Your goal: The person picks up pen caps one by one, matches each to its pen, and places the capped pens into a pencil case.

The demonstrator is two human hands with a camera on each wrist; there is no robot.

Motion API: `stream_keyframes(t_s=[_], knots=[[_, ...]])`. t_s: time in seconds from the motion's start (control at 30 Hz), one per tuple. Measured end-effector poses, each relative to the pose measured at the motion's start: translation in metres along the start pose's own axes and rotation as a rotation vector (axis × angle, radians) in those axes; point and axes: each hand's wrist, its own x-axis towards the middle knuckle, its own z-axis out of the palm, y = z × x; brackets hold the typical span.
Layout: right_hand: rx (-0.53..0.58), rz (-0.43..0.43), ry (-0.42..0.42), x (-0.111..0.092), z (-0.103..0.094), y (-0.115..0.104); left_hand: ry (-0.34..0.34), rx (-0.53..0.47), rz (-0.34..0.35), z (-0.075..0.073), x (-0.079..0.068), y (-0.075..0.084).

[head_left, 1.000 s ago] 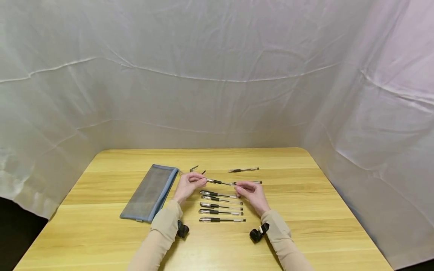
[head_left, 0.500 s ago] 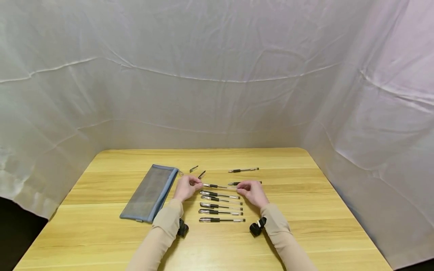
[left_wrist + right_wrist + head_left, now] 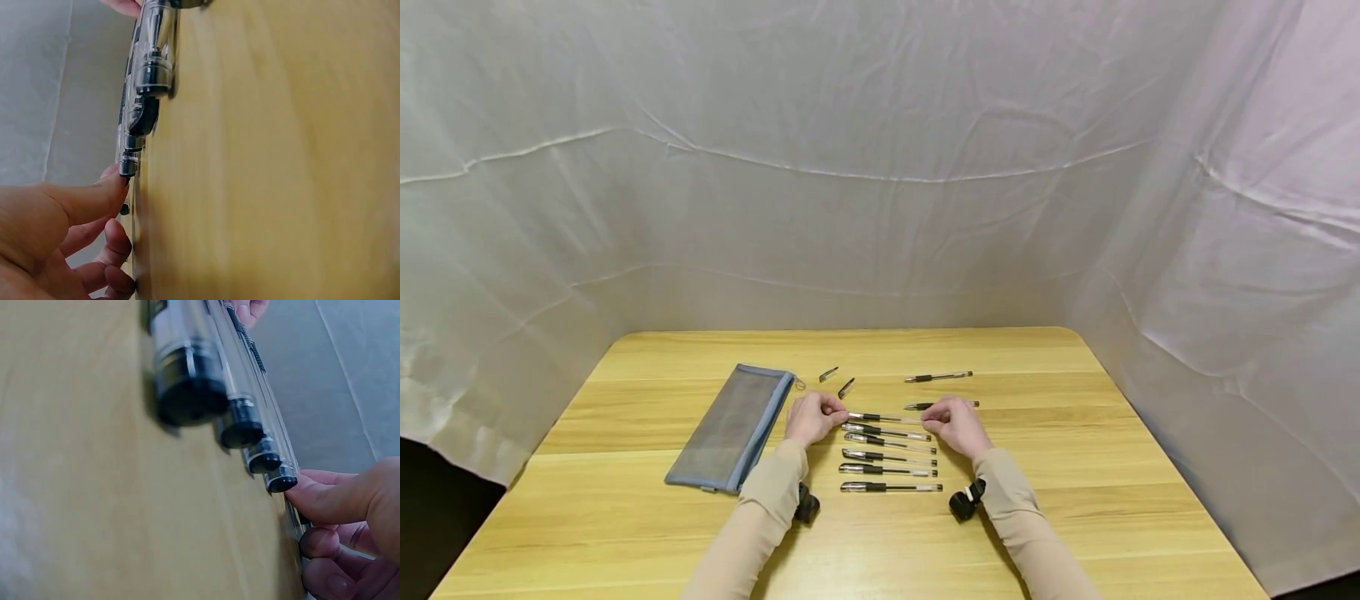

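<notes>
In the head view a capped gel pen (image 3: 872, 417) lies crosswise between my hands, at the far end of a row of similar pens. My left hand (image 3: 811, 419) pinches its cap end, thumb against the index finger. At the clear barrel's other end, my right hand (image 3: 957, 425) pinches with thumb and fingertips. Below it, several capped gel pens (image 3: 887, 470) lie side by side, caps to the left. The wrist views show the row end-on, with the left thumb (image 3: 100, 203) and right thumb (image 3: 331, 500) right at the farthest pen's ends, partly hiding it.
A grey mesh pouch (image 3: 722, 433) with blue edging lies left of the pens. Two loose pen caps (image 3: 846, 387) rest beyond my left hand. Two uncapped pens (image 3: 938, 377) lie beyond my right hand, the nearer one close to its fingers. Pale curtains (image 3: 880, 217) surround the wooden table (image 3: 1135, 517).
Both hands have come down and toward me with the pen, bringing it from above the table to the row's far end. The caps and uncapped pens beyond have stayed in place.
</notes>
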Motion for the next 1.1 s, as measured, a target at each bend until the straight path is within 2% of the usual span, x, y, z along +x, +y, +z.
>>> stream_keyframes(t_s=[0.4, 0.57, 0.67, 0.77, 0.83, 0.93, 1.1], knots=[[0.011, -0.003, 0.002, 0.001, 0.002, 0.001, 0.005, 0.0, -0.006, 0.0, 0.001, -0.001], [0.105, 0.022, -0.002, -0.002, 0.0, 0.007, 0.003, -0.026, -0.014, 0.0, -0.001, -0.003], [0.172, 0.06, 0.044, -0.003, -0.004, 0.013, -0.004, -0.077, -0.016, -0.002, -0.002, -0.004], [0.211, 0.101, 0.129, -0.002, -0.011, 0.02, -0.008, -0.153, -0.017, -0.004, -0.003, -0.006], [0.208, 0.112, 0.182, -0.001, -0.017, 0.026, 0.003, -0.202, -0.009, -0.006, -0.004, -0.008], [0.19, 0.123, 0.215, 0.002, -0.024, 0.035, 0.03, -0.246, 0.0, -0.009, -0.005, -0.01], [0.128, 0.134, 0.173, 0.005, -0.028, 0.045, 0.069, -0.254, -0.011, -0.01, -0.006, -0.012]])
